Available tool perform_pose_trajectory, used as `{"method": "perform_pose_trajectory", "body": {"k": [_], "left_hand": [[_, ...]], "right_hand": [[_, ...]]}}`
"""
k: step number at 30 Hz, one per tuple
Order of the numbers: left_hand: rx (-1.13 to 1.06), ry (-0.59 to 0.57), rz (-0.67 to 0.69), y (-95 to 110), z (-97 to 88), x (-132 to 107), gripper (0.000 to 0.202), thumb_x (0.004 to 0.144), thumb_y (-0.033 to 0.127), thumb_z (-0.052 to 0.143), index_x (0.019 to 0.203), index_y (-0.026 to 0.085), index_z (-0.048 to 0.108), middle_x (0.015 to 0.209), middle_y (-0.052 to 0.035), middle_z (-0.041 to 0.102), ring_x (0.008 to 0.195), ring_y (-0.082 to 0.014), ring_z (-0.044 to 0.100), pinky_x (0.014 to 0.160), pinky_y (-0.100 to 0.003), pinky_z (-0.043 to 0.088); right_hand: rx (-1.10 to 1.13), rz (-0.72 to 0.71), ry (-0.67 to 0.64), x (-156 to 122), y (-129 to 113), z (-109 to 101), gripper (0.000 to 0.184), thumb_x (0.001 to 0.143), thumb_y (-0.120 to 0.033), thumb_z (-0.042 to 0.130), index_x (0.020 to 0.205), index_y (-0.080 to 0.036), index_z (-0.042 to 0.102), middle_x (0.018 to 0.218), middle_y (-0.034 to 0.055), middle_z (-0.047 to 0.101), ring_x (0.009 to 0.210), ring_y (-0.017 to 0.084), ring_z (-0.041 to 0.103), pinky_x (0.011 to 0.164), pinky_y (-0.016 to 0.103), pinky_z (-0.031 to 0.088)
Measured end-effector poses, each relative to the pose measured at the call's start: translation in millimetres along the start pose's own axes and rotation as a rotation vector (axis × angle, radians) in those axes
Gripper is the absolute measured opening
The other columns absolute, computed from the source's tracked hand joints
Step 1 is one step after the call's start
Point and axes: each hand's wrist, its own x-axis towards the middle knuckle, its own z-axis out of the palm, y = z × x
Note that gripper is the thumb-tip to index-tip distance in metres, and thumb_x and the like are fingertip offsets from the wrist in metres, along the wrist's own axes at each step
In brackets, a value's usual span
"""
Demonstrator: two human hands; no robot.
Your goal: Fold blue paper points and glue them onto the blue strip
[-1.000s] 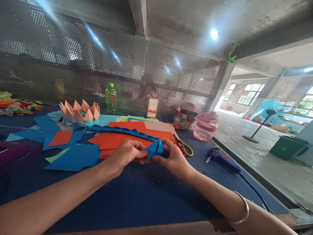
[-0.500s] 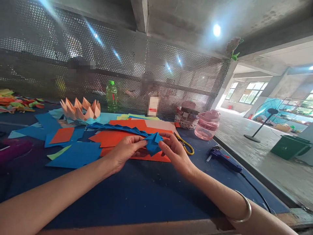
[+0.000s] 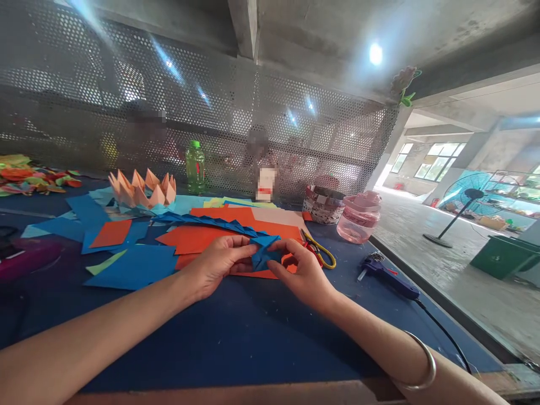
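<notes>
A small folded piece of blue paper is held between my two hands above the table. My left hand pinches its left edge between thumb and fingers. On the other side, my right hand grips the right edge, its thumb low and its fingers behind. Just beyond the hands lies a row of folded blue paper pieces, resting across orange paper sheets. Scissors with yellow and red handles lie right of my right hand.
A glue gun with a black cord lies at the right. Behind stand a pink jar, a patterned round container and a green bottle. Blue sheets and a peach folded-paper ring are at the left, before a perforated screen.
The folded blue paper has been turned, and its facing folds look different. My right thumb has moved down along its edge. The view has shifted slightly.
</notes>
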Motion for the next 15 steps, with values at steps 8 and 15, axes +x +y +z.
{"method": "perform_pose_trajectory", "body": {"k": [8, 15], "left_hand": [[0.014, -0.084, -0.033, 0.2, -0.2, -1.6, 0.028, 0.065, 0.038, 0.076, 0.082, 0.016, 0.071, 0.079, -0.0038, 0.073, 0.075, -0.0167, 0.067, 0.073, -0.028, 0.052], [0.095, -0.105, -0.081, 1.4, 1.8, -5.1, 0.029, 0.060, 0.038, 0.080, 0.073, 0.014, 0.070, 0.073, -0.0064, 0.074, 0.070, -0.0157, 0.069, 0.070, -0.024, 0.052]], "right_hand": [[0.012, 0.025, -0.014, 1.9, 4.5, 1.7, 0.006, 0.079, -0.024, 0.059, 0.079, -0.020, 0.064, 0.085, 0.0016, 0.063, 0.078, 0.014, 0.057, 0.067, 0.026, 0.045], [-0.057, 0.010, 0.056, 2.3, 4.8, 0.3, 0.008, 0.078, -0.025, 0.062, 0.085, -0.021, 0.066, 0.092, 0.0038, 0.060, 0.085, 0.017, 0.056, 0.069, 0.028, 0.047]]}}
